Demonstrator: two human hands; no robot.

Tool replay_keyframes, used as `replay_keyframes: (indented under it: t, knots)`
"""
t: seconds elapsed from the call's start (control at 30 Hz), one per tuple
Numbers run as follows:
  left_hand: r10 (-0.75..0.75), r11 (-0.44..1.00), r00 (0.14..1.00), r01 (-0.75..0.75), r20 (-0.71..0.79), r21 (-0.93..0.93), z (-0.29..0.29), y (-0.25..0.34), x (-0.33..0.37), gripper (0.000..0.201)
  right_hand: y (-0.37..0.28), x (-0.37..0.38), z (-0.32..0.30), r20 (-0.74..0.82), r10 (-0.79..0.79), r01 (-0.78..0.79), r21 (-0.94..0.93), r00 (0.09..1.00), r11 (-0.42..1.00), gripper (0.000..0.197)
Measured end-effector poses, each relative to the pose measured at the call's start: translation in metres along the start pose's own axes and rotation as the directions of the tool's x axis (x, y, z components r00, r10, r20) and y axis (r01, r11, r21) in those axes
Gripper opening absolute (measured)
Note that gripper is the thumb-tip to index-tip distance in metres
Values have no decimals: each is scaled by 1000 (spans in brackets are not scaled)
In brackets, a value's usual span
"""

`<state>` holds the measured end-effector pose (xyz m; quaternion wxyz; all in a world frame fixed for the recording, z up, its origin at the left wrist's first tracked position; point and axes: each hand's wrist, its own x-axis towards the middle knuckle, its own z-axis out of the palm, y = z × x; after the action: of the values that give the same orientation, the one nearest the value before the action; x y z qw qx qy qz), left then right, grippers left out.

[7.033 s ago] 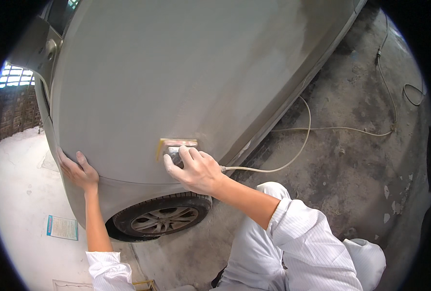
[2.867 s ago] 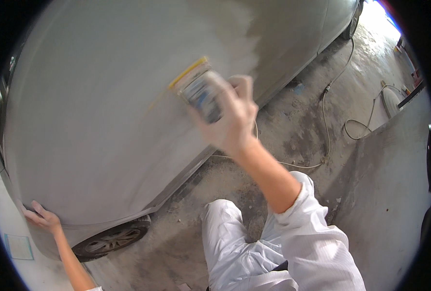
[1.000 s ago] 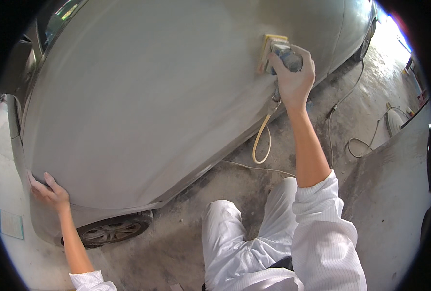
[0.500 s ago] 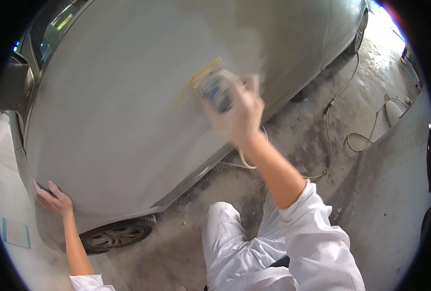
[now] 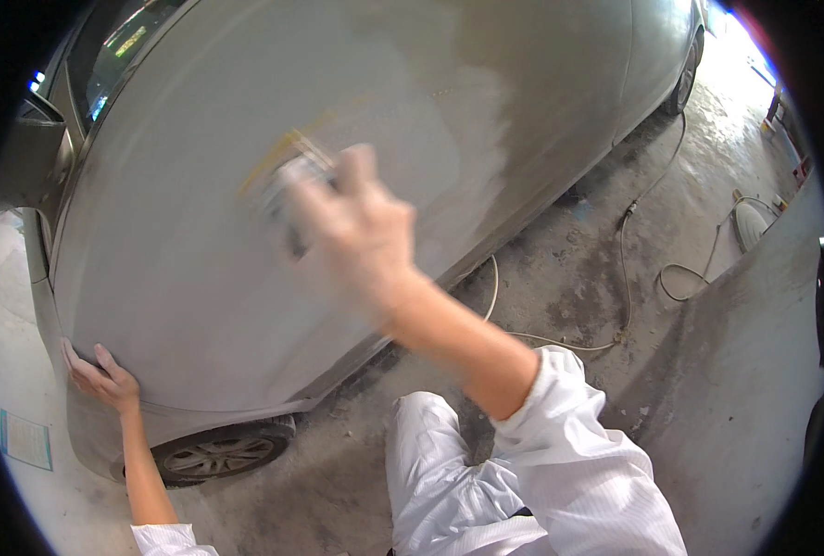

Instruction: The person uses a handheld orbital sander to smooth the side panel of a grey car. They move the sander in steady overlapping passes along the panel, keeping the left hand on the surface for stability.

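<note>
A sander (image 5: pixel 289 196) with a yellow-edged pad lies against the grey, dusty side panel of a car (image 5: pixel 189 306). My right hand (image 5: pixel 361 227) is wrapped round it, fingers over its top; both are smeared by motion. A pale hose (image 5: pixel 495 287) shows behind my right forearm, but where it joins is hidden. At the lower left, my left hand (image 5: pixel 101 375) rests with fingers spread on the panel's edge, just above the wheel (image 5: pixel 222 454). It holds nothing. White dust coats its fingers.
The car's side mirror (image 5: pixel 32 162) juts out at the far left. Along the floor to the right runs an air hose (image 5: pixel 627 269), with a loop near a grey panel (image 5: pixel 754 371). A sheet of paper (image 5: pixel 26 439) is at the lower left.
My right hand has swept left and slightly down across the panel with the sander. The left hand stays in place on the car.
</note>
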<state>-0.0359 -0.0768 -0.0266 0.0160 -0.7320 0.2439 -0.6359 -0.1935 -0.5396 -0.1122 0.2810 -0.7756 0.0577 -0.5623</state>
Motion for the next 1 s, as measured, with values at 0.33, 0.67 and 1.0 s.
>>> replay_keyframes:
  t: [0.33, 0.67, 1.0]
  knots:
    - [-79, 997, 996, 79, 51, 2, 1, -6, -7, 65, 66, 29, -32, -161, -178, 155, -150, 971, 977, 52]
    - [-33, 999, 999, 33, 28, -18, 0, -2, -3, 66, 80, 56, -53, -240, 110, -136, -95, 965, 986, 53]
    - [-81, 997, 996, 80, 39, 16, -5, 7, -3, 66, -96, -24, 41, 168, -421, 386, 208, 891, 899, 35]
